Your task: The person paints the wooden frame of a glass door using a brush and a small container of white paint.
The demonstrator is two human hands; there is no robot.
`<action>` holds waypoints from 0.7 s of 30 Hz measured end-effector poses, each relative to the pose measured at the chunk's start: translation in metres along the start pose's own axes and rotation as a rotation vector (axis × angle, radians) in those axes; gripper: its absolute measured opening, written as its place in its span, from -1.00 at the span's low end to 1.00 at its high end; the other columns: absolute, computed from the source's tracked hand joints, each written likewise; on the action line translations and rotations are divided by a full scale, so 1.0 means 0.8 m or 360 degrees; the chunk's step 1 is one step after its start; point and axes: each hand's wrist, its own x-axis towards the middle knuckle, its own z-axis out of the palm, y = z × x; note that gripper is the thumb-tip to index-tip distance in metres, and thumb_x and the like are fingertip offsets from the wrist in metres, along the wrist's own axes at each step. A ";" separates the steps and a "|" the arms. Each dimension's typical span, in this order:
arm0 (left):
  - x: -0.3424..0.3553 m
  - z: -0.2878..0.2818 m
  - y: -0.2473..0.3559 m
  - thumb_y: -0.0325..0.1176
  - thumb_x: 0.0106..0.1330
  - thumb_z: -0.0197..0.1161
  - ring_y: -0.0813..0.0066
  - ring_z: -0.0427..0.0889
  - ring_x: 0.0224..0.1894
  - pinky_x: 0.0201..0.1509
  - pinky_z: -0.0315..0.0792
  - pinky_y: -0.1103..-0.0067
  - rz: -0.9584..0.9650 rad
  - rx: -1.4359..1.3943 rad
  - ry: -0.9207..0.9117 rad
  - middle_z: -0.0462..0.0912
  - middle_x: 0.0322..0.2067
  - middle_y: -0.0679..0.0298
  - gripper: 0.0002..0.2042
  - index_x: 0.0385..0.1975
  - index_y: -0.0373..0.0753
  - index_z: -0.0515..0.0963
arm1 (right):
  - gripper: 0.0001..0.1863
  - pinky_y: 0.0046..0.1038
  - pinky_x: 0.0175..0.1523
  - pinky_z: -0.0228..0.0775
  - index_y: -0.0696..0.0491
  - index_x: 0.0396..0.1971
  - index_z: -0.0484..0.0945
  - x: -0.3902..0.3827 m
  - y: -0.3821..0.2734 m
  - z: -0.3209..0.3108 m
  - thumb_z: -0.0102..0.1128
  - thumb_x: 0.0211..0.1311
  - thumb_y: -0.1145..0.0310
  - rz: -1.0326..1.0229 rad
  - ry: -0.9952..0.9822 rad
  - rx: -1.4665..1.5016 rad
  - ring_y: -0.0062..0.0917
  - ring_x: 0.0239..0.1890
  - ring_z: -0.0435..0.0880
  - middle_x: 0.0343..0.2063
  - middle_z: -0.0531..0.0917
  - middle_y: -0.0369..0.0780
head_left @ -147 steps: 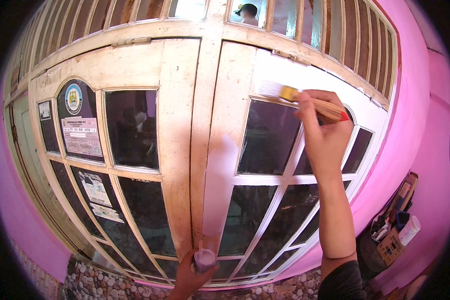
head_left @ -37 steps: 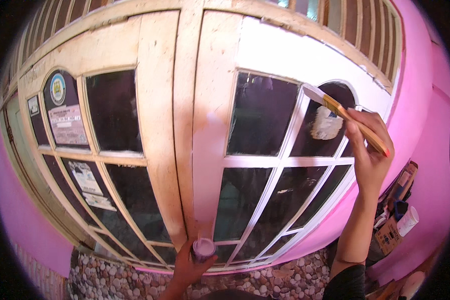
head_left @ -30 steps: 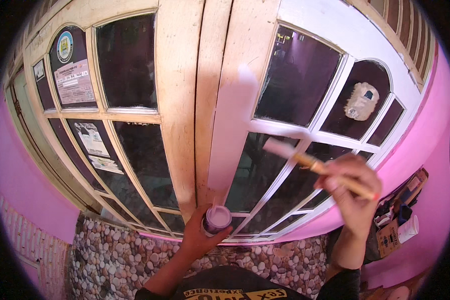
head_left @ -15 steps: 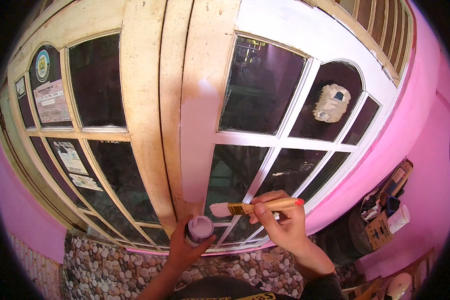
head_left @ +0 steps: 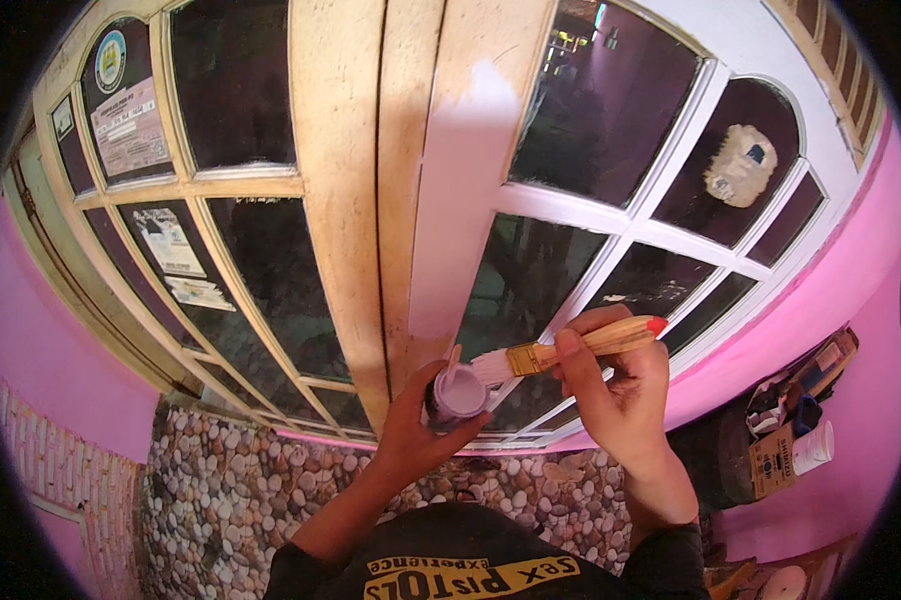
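My left hand (head_left: 419, 435) is closed around a small cup of pale paint (head_left: 462, 397), with a thin stick standing in it. My right hand (head_left: 616, 400) grips a wooden paintbrush (head_left: 611, 335) with a red handle tip; its white-coated bristles are at the cup's right rim. Both are in front of wooden double doors with glass panes. The right door (head_left: 468, 180) has white paint across its upper rail and pane frames and a pale painted band on its middle stile, bare near the top. The left door (head_left: 333, 120) is worn cream, with stickers on its glass.
Pink walls (head_left: 51, 330) flank the doors. At right a cardboard box (head_left: 771, 462), a white cup (head_left: 813, 450) and other clutter stand on a dark object (head_left: 706, 470). A pebble-patterned floor (head_left: 221, 490) lies below. A slatted panel (head_left: 826, 60) is above the right door.
My right hand and brush have come down from the upper right door to the paint cup held in my left hand. The view has tilted further downward, showing more floor and shirt.
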 end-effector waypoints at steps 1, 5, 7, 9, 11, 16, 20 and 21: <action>-0.001 0.001 0.003 -0.28 0.02 0.58 0.28 0.57 0.06 0.14 0.47 0.36 -0.0013 0.0007 0.0005 0.56 -0.01 0.03 -0.26 0.17 -0.34 0.29 | -0.93 -0.61 -0.46 0.37 0.20 -0.36 0.56 0.001 -0.002 0.001 0.27 0.24 0.55 -0.0025 -0.0030 -0.0067 -0.65 -0.54 0.63 -0.51 0.66 -0.22; -0.002 -0.001 0.013 -0.34 0.06 0.54 0.32 0.54 0.05 0.15 0.42 0.47 -0.0046 -0.0063 0.0001 0.53 -0.04 0.08 -0.31 0.19 -0.33 0.32 | -0.93 -0.54 -0.49 0.40 0.18 -0.35 0.55 0.005 -0.003 0.012 0.28 0.23 0.53 -0.0214 -0.0159 -0.0188 -0.56 -0.55 0.68 -0.52 0.66 -0.19; -0.002 -0.002 0.013 -0.35 0.06 0.53 0.33 0.55 0.04 0.15 0.42 0.47 0.0004 -0.0014 0.0012 0.53 -0.04 0.10 -0.31 0.19 -0.33 0.32 | -0.91 -0.50 -0.49 0.41 0.18 -0.35 0.55 0.005 0.000 0.018 0.28 0.23 0.51 -0.0160 -0.0235 -0.0240 -0.50 -0.56 0.69 -0.54 0.65 -0.16; -0.002 -0.003 0.011 -0.35 0.07 0.53 0.34 0.55 0.04 0.13 0.43 0.48 0.0016 -0.0019 0.0032 0.53 -0.05 0.10 -0.31 0.19 -0.33 0.32 | -0.89 -0.47 -0.49 0.42 0.18 -0.35 0.54 0.005 0.002 0.024 0.29 0.23 0.48 -0.0110 -0.0312 -0.0294 -0.44 -0.56 0.70 -0.56 0.64 -0.13; -0.003 -0.004 0.010 -0.34 0.07 0.53 0.34 0.56 0.03 0.12 0.43 0.49 0.0035 -0.0027 0.0047 0.54 -0.05 0.11 -0.32 0.18 -0.33 0.33 | -0.87 -0.43 -0.49 0.42 0.17 -0.37 0.53 0.005 0.002 0.029 0.29 0.23 0.44 0.0118 -0.0387 -0.0244 -0.35 -0.58 0.68 -0.60 0.61 -0.10; -0.002 -0.004 0.012 -0.35 0.07 0.53 0.35 0.57 0.01 0.09 0.46 0.50 -0.0034 -0.0026 0.0010 0.54 -0.05 0.10 -0.32 0.18 -0.33 0.32 | -0.88 -0.44 -0.49 0.42 0.18 -0.39 0.54 0.006 0.018 0.037 0.29 0.23 0.45 0.0028 -0.0390 -0.0274 -0.38 -0.59 0.68 -0.61 0.62 -0.11; -0.002 -0.006 0.009 -0.35 0.08 0.53 0.34 0.57 0.01 0.09 0.45 0.49 -0.0047 -0.0071 0.0028 0.54 -0.05 0.09 -0.32 0.19 -0.33 0.32 | -0.89 -0.53 -0.51 0.41 0.20 -0.38 0.56 0.010 0.012 0.029 0.29 0.23 0.48 0.0038 -0.0248 -0.0257 -0.58 -0.60 0.66 -0.60 0.64 -0.17; -0.002 -0.006 0.008 -0.35 0.08 0.53 0.34 0.57 0.01 0.10 0.45 0.49 -0.0044 -0.0053 0.0027 0.54 -0.05 0.08 -0.32 0.19 -0.33 0.32 | -0.89 -0.53 -0.51 0.41 0.20 -0.38 0.56 0.010 0.009 0.027 0.29 0.23 0.48 0.0036 -0.0251 -0.0256 -0.58 -0.60 0.66 -0.60 0.64 -0.17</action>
